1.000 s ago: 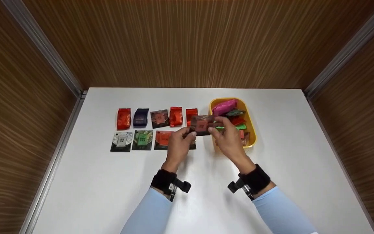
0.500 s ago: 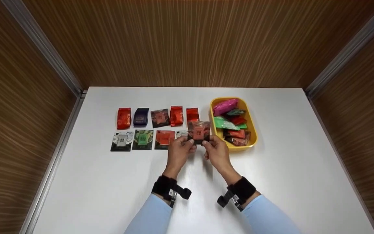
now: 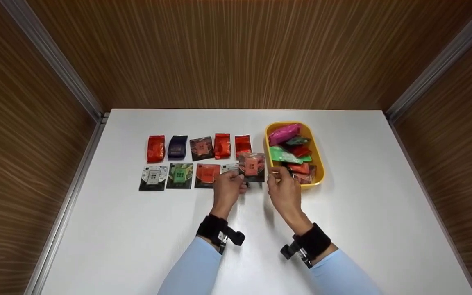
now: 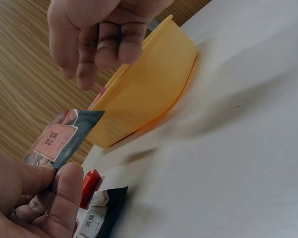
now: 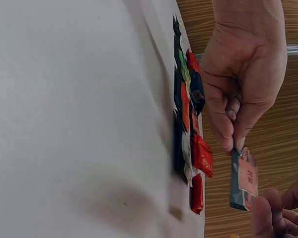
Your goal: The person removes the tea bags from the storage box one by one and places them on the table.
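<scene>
Basically white table (image 3: 137,229) w/ wood walls; left hand (image 3: 228,189) pinches packet (image 3: 252,167), right hand (image 3: 284,189) loose.

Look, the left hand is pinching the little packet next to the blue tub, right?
Nearly. The left hand does pinch the little packet, but the tub beside it is yellow, not blue. The head view shows this, and the left wrist view confirms it.

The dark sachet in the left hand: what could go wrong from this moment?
The left hand pinches the dark sachet only at one corner, so it might slip or twist. The right hand is off it and gives no support. Lowered carelessly, it may land on the white-label sachet beside it, or nudge the red packet behind.
</scene>
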The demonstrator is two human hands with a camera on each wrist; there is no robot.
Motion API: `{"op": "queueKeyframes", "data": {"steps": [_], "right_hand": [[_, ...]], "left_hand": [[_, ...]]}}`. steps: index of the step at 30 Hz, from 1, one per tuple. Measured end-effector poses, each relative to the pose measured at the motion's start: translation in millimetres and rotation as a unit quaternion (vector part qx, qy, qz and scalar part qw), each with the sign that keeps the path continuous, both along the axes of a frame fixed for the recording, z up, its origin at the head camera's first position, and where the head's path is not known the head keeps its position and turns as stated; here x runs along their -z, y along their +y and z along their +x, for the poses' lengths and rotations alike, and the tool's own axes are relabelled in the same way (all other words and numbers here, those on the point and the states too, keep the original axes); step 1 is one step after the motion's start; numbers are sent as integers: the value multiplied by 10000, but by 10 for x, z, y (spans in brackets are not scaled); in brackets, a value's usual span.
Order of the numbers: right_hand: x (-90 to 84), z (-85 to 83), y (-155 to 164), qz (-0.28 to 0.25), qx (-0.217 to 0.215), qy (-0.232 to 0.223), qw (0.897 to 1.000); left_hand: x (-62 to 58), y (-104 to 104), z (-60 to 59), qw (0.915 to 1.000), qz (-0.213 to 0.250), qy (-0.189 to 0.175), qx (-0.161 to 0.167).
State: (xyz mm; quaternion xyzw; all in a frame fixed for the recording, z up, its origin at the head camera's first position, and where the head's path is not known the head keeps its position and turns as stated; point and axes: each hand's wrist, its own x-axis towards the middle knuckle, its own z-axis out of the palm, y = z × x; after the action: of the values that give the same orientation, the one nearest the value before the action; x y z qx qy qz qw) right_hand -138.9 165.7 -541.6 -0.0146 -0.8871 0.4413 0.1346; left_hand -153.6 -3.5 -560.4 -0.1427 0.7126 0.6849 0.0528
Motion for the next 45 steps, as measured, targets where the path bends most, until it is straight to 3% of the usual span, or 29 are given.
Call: {"op": "queueKeyframes", "data": {"steps": [6,9,11,14,16,18,27,36,40,45], "right_hand": [[-41,-13,107,-503,22,-75,9987],[-22,-2,136,-602,-57,-56,9982],[-7,7,148,-620,-90,-12,9980],[7,14,162,-620,-104,47,9980],[13,15,167,-608,-98,62,9981],[15,17,170,-592,-97,79,9982],[33,23,188,-586,-104,-35,9982],[54,8,214,-471,-106,-28,9988],[49,-22,239,-308,-124,-70,9994],[29,-96,292,154,-170,63,9997]], "left_hand": [[66,216,-77,9999,-57,-98,69],[89,292,-91,9973,-698,-42,224],[114,321,-98,9892,-1429,34,315],[137,335,-108,9679,-2475,160,408],[150,339,-114,9559,-2898,197,437],[156,341,-119,9491,-3109,206,449],[226,359,-140,9391,-3401,222,432],[155,331,-96,9399,-3346,273,630],[101,344,-93,9375,-3375,534,653],[24,421,-108,9244,-3509,1331,687]]}}
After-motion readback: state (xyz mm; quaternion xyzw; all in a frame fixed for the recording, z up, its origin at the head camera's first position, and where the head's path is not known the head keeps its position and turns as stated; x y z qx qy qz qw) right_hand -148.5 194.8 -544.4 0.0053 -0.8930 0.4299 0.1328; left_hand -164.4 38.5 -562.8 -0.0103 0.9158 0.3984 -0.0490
